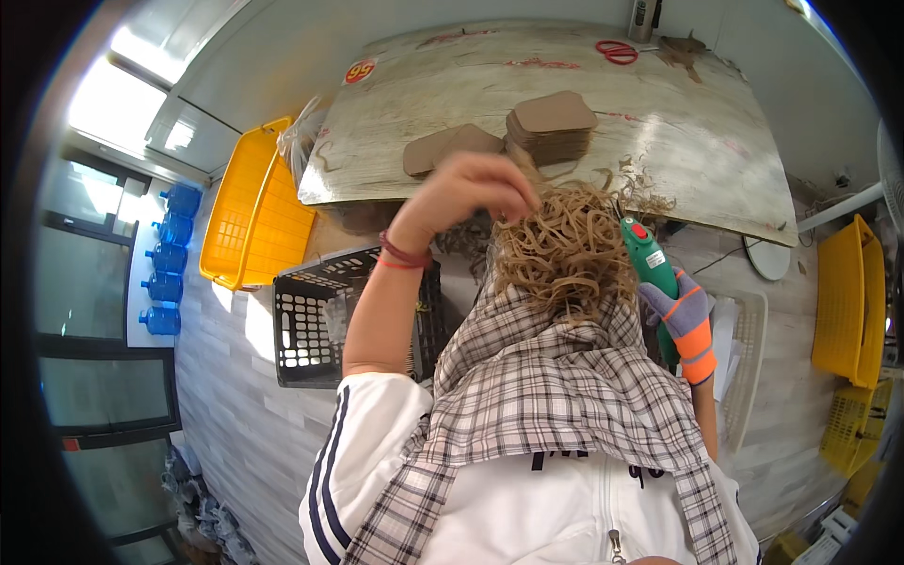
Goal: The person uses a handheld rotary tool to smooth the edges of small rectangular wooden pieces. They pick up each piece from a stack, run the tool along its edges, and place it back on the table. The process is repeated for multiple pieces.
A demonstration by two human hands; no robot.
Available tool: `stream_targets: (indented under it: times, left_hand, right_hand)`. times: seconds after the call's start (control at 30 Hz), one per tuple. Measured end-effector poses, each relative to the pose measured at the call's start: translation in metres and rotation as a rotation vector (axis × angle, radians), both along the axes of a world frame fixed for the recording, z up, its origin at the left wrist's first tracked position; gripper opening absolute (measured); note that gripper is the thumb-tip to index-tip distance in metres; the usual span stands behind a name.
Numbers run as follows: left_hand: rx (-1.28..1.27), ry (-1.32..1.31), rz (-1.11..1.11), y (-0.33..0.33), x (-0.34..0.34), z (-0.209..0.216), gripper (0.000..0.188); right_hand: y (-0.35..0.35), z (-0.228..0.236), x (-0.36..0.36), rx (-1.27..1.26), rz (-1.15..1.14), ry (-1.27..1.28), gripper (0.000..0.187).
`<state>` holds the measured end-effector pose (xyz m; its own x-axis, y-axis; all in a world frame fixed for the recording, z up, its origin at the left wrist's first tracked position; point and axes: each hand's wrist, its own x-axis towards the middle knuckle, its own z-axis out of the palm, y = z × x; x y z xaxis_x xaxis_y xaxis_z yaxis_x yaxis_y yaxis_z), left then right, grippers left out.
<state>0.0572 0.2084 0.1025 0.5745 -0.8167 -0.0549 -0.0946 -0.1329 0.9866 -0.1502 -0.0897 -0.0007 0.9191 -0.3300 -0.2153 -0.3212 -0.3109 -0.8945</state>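
Observation:
My right hand [686,315], in a purple and orange glove, is wrapped round a green handheld power tool [644,247] with a red button. Its dark tip points up beside a tangled heap of thin brown strips [565,250] lying on my plaid apron [541,386]. Bare and smeared by motion, my left hand [476,193] hovers at the heap's left edge with its fingers bent downward. Whether anything is between those fingers is not visible. Just beyond, on the table, are a stack of brown rounded pieces [554,118] and a lower, spread pile of similar pieces [447,149].
The worn table [414,89] carries red-handled scissors [618,53] and strip scraps [648,193] near its front edge. A black crate [306,325] and a yellow basket [247,212] stand left. A white tray [744,377] and yellow crates [841,301] are on the right.

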Motion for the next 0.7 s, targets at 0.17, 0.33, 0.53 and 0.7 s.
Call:
stream_targets:
  times: [0.17,0.33,0.53,0.7]
  left_hand:
    - [0.655,-0.520,0.520,0.002,0.044,-0.038,0.044]
    - [1.032,-0.846,0.934,0.012,0.096,-0.124,0.061]
    - [0.509,-0.470,0.917,0.011,0.099,-0.122,0.045]
    - [-0.183,0.193,0.736,0.071,0.148,-0.092,0.031]
  right_hand:
    - [0.002,0.017,-0.003,0.062,-0.124,0.034,0.043]
    - [-0.002,0.007,-0.005,0.151,-0.117,0.031,0.042]
    - [-0.002,0.007,-0.006,0.109,-0.120,0.036,0.042]
    - [-0.002,0.012,-0.007,0.083,-0.160,0.036,0.047]
